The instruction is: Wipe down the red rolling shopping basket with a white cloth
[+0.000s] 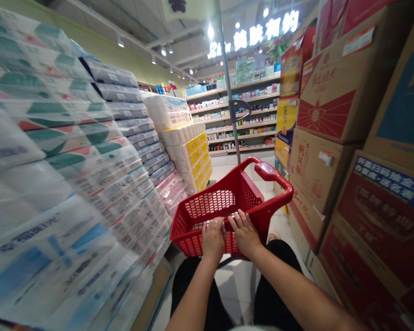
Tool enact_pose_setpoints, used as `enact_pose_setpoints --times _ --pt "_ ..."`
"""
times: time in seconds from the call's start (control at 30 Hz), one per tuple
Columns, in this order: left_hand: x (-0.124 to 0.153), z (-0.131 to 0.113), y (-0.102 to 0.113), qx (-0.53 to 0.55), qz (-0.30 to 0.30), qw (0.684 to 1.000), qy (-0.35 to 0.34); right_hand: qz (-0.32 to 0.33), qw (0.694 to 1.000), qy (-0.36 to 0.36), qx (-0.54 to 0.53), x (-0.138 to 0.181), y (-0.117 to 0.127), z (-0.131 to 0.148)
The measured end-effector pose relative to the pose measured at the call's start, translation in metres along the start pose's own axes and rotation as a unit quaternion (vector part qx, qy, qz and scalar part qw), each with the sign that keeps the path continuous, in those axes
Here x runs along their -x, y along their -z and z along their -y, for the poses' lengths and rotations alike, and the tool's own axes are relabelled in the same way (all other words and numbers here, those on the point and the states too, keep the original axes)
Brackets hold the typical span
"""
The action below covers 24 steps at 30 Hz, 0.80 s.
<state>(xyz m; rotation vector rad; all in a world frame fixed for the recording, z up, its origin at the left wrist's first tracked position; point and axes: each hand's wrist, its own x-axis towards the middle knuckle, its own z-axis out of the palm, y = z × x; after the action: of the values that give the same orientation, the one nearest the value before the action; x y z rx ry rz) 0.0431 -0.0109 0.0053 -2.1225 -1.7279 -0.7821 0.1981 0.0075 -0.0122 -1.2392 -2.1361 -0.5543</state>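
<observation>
A red plastic shopping cart [262, 220] stands in the aisle right before me, its lattice basket showing no goods. Over the near rim of the basket lies my left hand [213, 238], its fingers curled onto the red edge. Close beside it, a small gap to the right, my right hand [244, 232] grips the same rim with its fingers bent inward. Both thumbs are partly hidden. The cart's looped handle [276, 184] rises at the right, untouched by either hand.
Stacked tissue packs [117, 202] line the left side, with toilet roll packs [186, 142] farther on. Cardboard cartons [327, 96] are piled high along the right. A grey pole [227, 82] rises beyond the cart. Shelves [248, 99] of small goods fill the back.
</observation>
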Motion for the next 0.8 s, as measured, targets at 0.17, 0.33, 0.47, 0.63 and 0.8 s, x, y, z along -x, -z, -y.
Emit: enact_pose_setpoints --times 0.17,0.33,0.47,0.63,0.8 --pt "0.012 0.037 0.004 -0.044 -0.036 0.993 0.106 0.009 1.000 -0.005 -0.008 -0.004 0.003 0.001" --pt "0.006 0.030 -0.002 -0.034 -0.040 0.992 0.113 -0.014 1.000 -0.021 -0.013 -0.005 0.000 0.005" --pt "-0.007 -0.003 -0.007 0.009 -0.029 0.998 0.061 -0.037 0.999 -0.022 -0.024 -0.003 -0.003 0.004" --pt "-0.014 -0.025 -0.002 0.041 0.002 0.999 0.033 -0.032 0.999 -0.017 -0.031 -0.001 -0.003 0.002" --pt "-0.001 -0.002 0.006 0.006 0.005 1.000 0.030 -0.031 0.999 -0.008 -0.017 0.000 -0.001 0.003"
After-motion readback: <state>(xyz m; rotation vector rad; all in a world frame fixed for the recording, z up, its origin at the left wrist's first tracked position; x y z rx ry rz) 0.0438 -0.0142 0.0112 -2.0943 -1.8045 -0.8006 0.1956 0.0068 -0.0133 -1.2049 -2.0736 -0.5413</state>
